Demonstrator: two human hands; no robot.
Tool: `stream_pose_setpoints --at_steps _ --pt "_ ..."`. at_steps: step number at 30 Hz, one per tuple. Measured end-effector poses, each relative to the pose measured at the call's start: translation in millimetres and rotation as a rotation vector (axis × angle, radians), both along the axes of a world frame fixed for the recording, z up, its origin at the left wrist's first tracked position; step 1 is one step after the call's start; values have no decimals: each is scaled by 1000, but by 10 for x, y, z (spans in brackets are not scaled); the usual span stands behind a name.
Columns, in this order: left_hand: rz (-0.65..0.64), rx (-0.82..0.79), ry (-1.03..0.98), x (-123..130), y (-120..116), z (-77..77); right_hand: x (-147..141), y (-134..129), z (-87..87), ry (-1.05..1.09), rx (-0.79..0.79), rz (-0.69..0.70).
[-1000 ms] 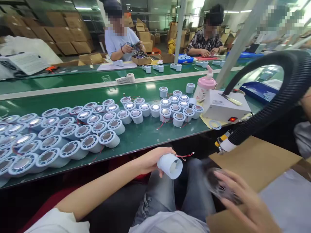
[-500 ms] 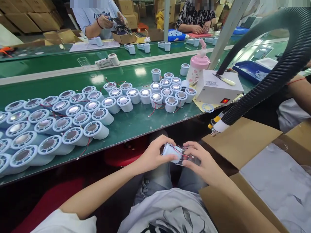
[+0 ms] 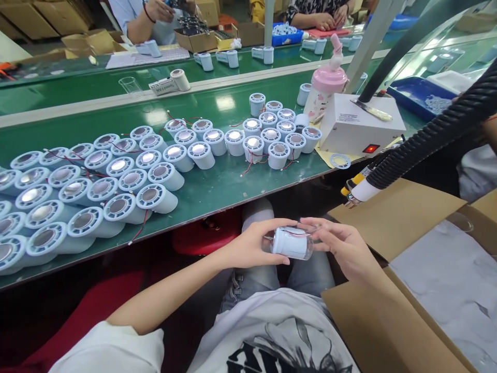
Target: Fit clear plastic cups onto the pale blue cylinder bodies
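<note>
Above my lap, my left hand is closed around a light-blue fan housing, thumb below and fingers over the top. The housing lies on its side, with a clear plastic cup around it and past its right end. A thin red wire shows along the top. My right hand has its fingertips on the cup's right end, fingers bent and closed on it. Many like light-blue housings stand on the green table to the left and ahead, some with red and black wires trailing.
A white box with a lit red switch stands at the right, beside a pink-lidded bottle. A black corrugated hose arches over an open cardboard box. Two co-workers' hands show across the table.
The housing has gone deeper into the clear cup, and its wire is now tucked along it. My right hand has drawn slightly to the right. The view has shifted a little.
</note>
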State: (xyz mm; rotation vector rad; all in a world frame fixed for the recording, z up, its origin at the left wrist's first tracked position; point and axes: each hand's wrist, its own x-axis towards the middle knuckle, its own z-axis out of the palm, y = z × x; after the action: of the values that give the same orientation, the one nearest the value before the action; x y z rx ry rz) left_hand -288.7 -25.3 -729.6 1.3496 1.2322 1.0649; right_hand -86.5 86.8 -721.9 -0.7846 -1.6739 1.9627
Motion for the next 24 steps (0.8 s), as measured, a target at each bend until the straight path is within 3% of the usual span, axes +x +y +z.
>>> stream_pose_setpoints --at_steps 5,7,13,24 --pt "26 -102 -275 51 -44 -5 94 -64 -53 -76 599 147" --pt "11 -128 -283 48 -55 9 130 -99 -64 -106 686 136" --pt "-1 -17 -64 15 -95 69 163 -135 -21 -90 407 171" --pt "-28 159 15 -4 -135 97 134 -160 91 -104 147 194"
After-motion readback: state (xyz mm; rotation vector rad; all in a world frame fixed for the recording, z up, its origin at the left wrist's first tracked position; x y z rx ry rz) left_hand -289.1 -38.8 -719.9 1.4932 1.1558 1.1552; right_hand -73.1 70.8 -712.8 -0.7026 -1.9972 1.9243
